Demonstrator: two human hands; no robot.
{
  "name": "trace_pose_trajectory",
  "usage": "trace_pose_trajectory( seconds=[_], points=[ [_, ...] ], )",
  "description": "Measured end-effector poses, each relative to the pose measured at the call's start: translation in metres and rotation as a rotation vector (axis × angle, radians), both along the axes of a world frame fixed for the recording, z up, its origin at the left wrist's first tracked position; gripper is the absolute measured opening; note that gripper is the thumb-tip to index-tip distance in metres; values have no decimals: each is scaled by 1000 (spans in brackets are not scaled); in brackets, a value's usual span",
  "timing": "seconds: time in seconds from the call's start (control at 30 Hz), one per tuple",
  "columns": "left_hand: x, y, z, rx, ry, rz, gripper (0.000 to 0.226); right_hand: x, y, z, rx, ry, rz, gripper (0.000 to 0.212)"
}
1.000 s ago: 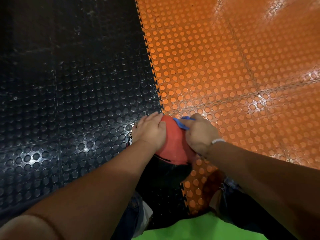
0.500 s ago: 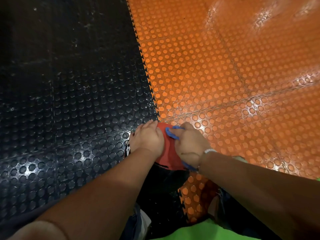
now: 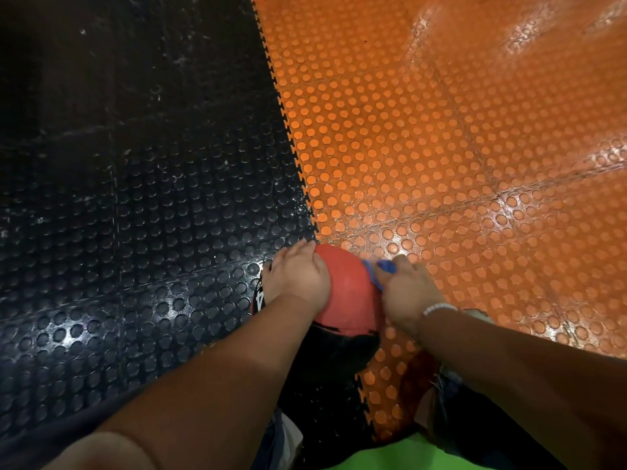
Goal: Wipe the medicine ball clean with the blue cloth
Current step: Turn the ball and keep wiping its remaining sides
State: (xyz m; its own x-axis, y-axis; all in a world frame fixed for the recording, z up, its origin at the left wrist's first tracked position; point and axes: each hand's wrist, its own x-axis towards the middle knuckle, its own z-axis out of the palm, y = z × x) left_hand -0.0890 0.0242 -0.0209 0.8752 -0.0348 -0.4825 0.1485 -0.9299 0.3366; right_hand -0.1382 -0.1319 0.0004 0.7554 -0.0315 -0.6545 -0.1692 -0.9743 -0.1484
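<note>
My left hand (image 3: 298,278) lies flat on the medicine ball (image 3: 346,296), bracing it; my right hand (image 3: 407,295) grips the blue cloth (image 3: 381,269) against its side. I'd press firmly, overlapping strokes.

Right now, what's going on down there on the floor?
A person is wiping a red medicine ball that sits where the black mat meets the orange mat. The left hand rests flat on the ball's left side, steadying it. The right hand presses a bunched blue cloth against its right side.

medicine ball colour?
Medicine ball: red on top, black below. Head view shows it.
</note>
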Motion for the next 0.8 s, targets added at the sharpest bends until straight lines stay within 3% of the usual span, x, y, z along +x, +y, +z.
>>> trace_pose_trajectory(
  seconds=[0.13,0.27,0.37,0.53,0.63,0.7,0.8],
  points=[
    [7,2,-1,-6,-9,51,46,-5,16,3,35,-2,-89,53],
    [13,13,-3,-76,24,227,44,-4,32,16,113,-167,81,56],
    [6,20,-6,-122,12,364,45,7,30,17,119,-189,106,53],
    [-26,19,5,-70,-105,30,60,36,39,15,96,-129,24,46],
    [-29,18,3,-66,-102,43,50,25,48,21,66,-302,179,54],
    [-25,16,2,-74,-113,60,59,17,39,19,93,-342,237,51],
    [-25,9,4,-60,-94,12,69,33,13,-3,90,-208,7,43]
  ],
)
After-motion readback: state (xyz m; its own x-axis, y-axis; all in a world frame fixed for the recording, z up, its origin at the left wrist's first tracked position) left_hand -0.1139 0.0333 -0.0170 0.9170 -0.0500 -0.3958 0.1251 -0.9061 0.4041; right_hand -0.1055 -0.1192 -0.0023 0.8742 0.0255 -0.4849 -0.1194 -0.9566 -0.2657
